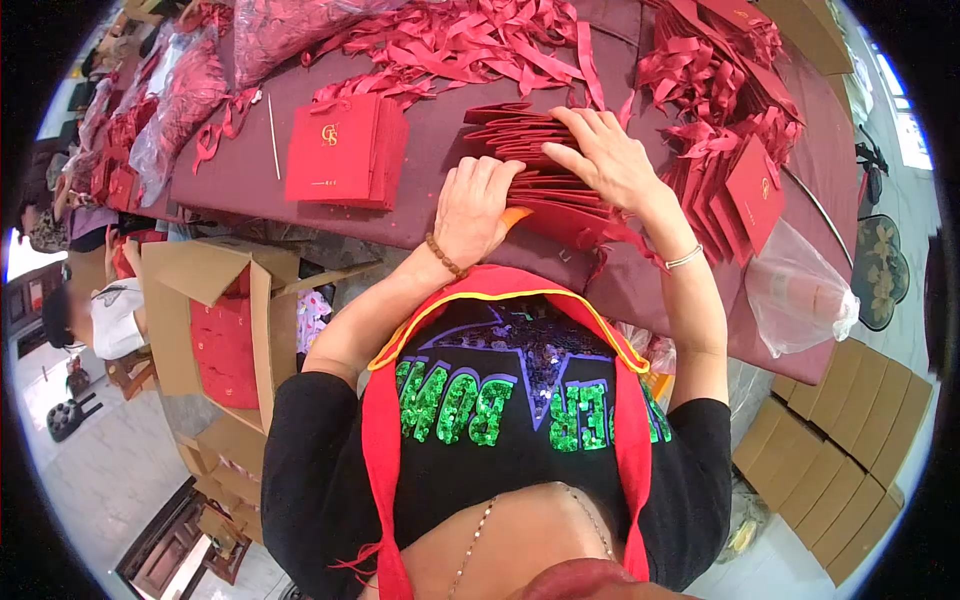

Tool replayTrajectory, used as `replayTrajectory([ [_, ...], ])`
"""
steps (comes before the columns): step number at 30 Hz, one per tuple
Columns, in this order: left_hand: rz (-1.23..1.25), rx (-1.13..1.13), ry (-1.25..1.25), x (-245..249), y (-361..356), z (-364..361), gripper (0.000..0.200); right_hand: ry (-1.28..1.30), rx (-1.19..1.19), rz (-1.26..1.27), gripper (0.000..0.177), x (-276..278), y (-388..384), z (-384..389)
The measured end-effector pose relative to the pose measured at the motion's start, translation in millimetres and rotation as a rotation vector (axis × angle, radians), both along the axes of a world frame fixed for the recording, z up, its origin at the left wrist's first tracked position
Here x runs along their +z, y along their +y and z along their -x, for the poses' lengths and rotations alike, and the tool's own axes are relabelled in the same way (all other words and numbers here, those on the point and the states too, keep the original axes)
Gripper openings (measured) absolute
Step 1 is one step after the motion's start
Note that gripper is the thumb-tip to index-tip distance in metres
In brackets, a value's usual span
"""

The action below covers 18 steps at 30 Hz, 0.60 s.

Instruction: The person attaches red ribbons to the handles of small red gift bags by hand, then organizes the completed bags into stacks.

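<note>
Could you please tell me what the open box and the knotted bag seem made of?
Open brown box: probably matte cardboard, given its stiff folded flaps.
Knotted clear bag: likely thin glossy plastic, being see-through and wrinkled.

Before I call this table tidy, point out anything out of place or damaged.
Nothing looks clearly damaged. Ribbons lie in a loose tangle along the table's far side, untidy beside the neat stack of red bags; the clear plastic bag at right seems to overhang the edge.
</note>
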State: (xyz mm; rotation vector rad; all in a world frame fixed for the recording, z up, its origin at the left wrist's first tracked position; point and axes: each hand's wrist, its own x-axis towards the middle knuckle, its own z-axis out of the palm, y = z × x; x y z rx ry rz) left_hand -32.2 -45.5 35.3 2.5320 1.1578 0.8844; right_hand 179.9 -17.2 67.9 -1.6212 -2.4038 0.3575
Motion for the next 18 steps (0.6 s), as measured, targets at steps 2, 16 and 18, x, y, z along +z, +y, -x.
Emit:
replayTrajectory([
  [2,-0.012,-0.062,-0.014,-4.3,-1.3,1.5,0.041,0.030,-0.008,0.038,0.052,-0.1,1.8,-1.1],
  [16,-0.167,-0.093,-0.029,-5.7,4.0,-10.5,0.039,0.218,-0.017,0.183,0.045,0.1,2.5,-5.4],
  [18,-0.156,-0.110,-0.029,-7.2,3.3,-8.6,0.039,0.251,-0.007,0.211,0.043,-4.4,4.6,-9.2],
])
